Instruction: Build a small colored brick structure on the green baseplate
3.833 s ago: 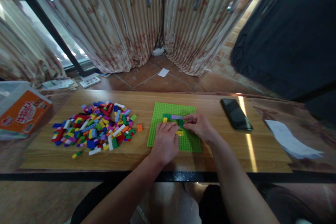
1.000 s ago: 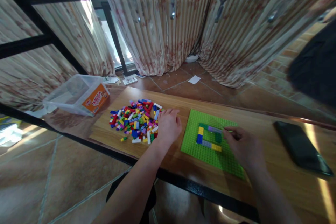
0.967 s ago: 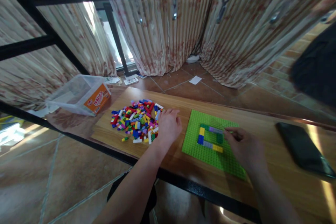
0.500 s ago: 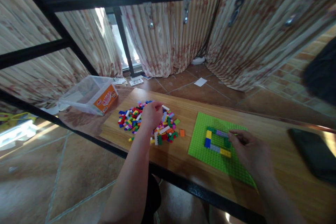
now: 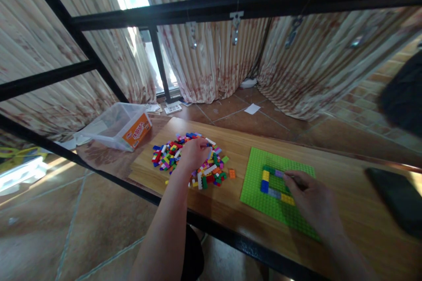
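Observation:
A pile of small coloured toy bricks (image 5: pixel 166 154) lies at the left of the table. My left hand (image 5: pixel 195 154) is over the pile, fingers bent together; whatever is between them is hidden. On a bright green baseplate (image 5: pixel 252 184), bricks form a rectangular outline with a yellow brick (image 5: pixel 265 176), a blue brick (image 5: pixel 264 186), a grey brick (image 5: pixel 274 193) and a purple brick (image 5: pixel 278 174). At the outline's far right corner, my right hand (image 5: pixel 311 193) pinches a toy brick, mostly covered by the fingers.
A single orange brick (image 5: pixel 232 174) lies between pile and baseplate. Beyond the pile stands a clear plastic bin (image 5: pixel 115 127) with an orange label. A dark phone-like slab (image 5: pixel 395 202) rests at the right. A black metal bar (image 5: pixel 211 9) crosses above the table.
The whole view has shifted slightly, with the scene lower in the picture. My left hand stays over the pile and my right hand stays at the outline's corner.

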Demonstrator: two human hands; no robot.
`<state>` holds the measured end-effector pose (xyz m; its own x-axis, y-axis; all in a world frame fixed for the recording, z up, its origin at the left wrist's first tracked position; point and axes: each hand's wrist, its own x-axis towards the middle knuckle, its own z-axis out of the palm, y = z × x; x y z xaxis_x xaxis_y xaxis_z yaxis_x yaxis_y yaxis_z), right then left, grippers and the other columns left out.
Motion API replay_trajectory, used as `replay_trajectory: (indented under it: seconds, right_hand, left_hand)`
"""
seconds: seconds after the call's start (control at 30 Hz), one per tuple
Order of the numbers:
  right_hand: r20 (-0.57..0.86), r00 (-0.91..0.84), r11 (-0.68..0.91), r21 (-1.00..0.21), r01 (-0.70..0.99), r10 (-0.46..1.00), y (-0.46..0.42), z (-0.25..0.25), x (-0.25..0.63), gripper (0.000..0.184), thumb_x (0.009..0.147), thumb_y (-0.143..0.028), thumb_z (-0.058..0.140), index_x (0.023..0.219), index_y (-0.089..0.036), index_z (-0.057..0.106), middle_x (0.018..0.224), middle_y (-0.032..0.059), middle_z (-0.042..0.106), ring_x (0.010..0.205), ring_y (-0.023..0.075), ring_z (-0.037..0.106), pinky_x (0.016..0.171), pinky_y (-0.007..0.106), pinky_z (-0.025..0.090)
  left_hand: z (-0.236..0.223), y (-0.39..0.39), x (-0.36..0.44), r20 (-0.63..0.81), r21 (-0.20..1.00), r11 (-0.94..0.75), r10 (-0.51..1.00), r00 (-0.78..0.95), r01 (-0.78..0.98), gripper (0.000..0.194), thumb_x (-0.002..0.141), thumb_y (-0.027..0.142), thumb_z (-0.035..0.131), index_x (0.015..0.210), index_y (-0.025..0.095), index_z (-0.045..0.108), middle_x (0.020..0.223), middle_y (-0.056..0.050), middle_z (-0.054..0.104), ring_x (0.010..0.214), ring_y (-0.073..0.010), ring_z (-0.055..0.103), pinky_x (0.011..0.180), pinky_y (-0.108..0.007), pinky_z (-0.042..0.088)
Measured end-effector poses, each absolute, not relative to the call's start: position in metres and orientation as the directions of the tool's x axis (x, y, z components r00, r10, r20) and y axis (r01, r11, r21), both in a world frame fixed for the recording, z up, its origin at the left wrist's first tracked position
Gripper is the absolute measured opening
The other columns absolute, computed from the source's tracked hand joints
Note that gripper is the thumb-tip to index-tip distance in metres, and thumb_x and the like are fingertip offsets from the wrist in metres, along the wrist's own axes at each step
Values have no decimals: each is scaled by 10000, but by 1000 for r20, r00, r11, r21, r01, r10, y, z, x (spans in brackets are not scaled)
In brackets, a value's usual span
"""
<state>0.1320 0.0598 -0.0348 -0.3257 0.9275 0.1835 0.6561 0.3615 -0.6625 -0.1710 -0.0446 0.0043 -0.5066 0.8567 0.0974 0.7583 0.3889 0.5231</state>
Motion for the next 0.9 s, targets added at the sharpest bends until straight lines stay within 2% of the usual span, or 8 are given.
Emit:
replay_trajectory:
  seconds: [0.13,0.27,0.4,0.6,0.73,0.9]
  right_hand:
    - [183,-341,369,-681,632,922,60,-35,128,312,835,-501,547,888,-237,703,822,45,761,767,234,718,681,324,523]
    - [181,-354,380,-661,648,918,62,-35,125,299,836,-498,552,874,-242,703,823,37,763,764,236,719,680,329,518]
    - [176,-349,375,-651,660,921,62,-33,125,294,830,-498,556,880,-249,704,811,30,762,751,235,716,679,333,513]
    - [177,-341,366,-677,639,923,60,-31,127,314,833,-508,540,884,-246,704,828,39,766,762,237,718,682,335,516]
    - [177,-345,368,-680,634,922,60,-30,127,309,835,-501,540,879,-241,702,823,39,764,758,233,717,673,328,512]
    - [198,-340,380,-669,639,919,61,-31,126,304,838,-478,537,875,-224,700,789,46,752,718,223,701,665,321,494]
  left_hand:
    - [1,-43,-166,72,438,451,845,-530,778,292,804,320,639,1038,168,726,1009,-98,755,927,-239,685,821,-314,501]
    - [-3,-42,-163,6,374,482,853,-521,793,308,776,237,645,1071,189,720,1025,-87,758,986,-243,681,852,-314,495]
    - [-3,-42,-165,2,377,482,854,-521,791,346,783,145,579,1100,188,712,1042,-89,756,999,-227,679,851,-296,486]
    - [6,-48,-173,14,358,460,868,-497,813,249,811,126,499,871,191,731,861,-67,752,819,-206,677,717,-267,468]
    - [5,-51,-178,41,361,504,832,-553,785,285,829,143,494,969,191,738,908,-72,756,830,-204,672,748,-278,474]
    - [-1,-46,-178,45,380,519,817,-575,766,280,776,184,594,1010,200,747,943,-72,765,884,-232,682,798,-304,492]
